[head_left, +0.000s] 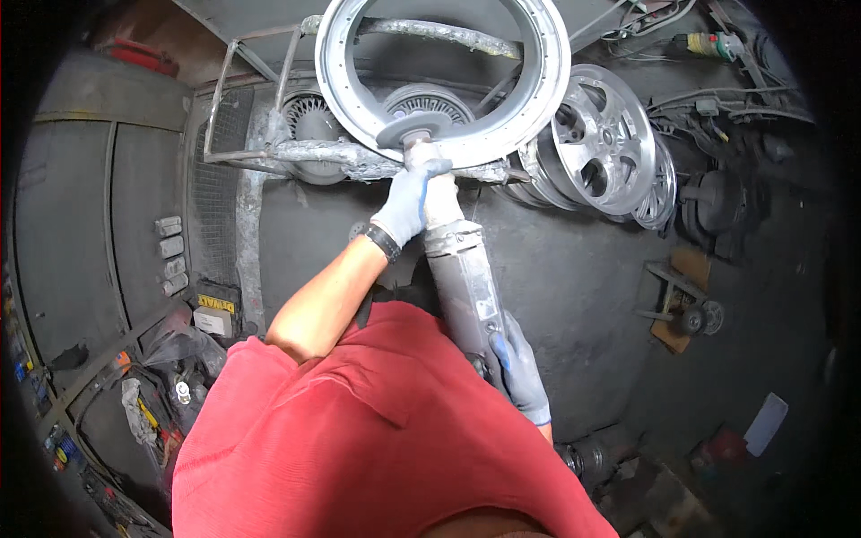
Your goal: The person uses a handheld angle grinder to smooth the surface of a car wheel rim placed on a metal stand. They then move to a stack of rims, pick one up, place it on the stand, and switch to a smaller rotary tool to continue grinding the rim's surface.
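Note:
Both my hands wear grey-blue gloves and hold a long, dusty angle grinder. My left hand wraps round its pale front end, just behind the head. Further back, my right hand is closed on the rear of the body, partly hidden by my red shirt. The grinder's round disc lies at the near inner edge of a bare silver wheel rim ring; whether it touches the metal I cannot tell. The ring stands tilted on a crusted metal frame.
Spoked wheels sit behind the frame, and several silver alloy wheels are stacked right of it. Cables run along the upper right. A small stand is at right. Shelves with bags and a box line the left.

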`<act>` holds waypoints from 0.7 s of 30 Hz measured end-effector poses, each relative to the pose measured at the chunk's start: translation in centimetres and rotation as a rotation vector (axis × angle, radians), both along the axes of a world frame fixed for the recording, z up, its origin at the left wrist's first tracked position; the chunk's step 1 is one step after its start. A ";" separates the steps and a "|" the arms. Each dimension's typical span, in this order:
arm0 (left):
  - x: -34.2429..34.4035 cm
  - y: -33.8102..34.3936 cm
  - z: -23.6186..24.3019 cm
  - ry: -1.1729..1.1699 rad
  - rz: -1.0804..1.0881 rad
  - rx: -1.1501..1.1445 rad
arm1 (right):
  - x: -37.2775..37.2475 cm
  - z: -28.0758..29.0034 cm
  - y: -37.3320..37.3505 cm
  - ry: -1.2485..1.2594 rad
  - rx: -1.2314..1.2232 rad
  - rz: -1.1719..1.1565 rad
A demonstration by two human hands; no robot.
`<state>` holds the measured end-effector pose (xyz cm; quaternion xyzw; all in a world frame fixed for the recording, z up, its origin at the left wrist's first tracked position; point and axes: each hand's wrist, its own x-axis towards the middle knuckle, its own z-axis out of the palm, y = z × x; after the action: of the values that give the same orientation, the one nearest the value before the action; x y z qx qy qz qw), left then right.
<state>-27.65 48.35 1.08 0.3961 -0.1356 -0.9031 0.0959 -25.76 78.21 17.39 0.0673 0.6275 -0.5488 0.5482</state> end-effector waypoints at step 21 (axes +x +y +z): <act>-5.1 6.4 0.0 0.113 0.115 0.061 | -6.2 2.5 4.3 0.098 0.150 0.066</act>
<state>-32.77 54.77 1.08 0.3544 -0.0794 -0.9207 0.1429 -31.98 82.53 19.87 0.0605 0.6949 -0.4844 0.5280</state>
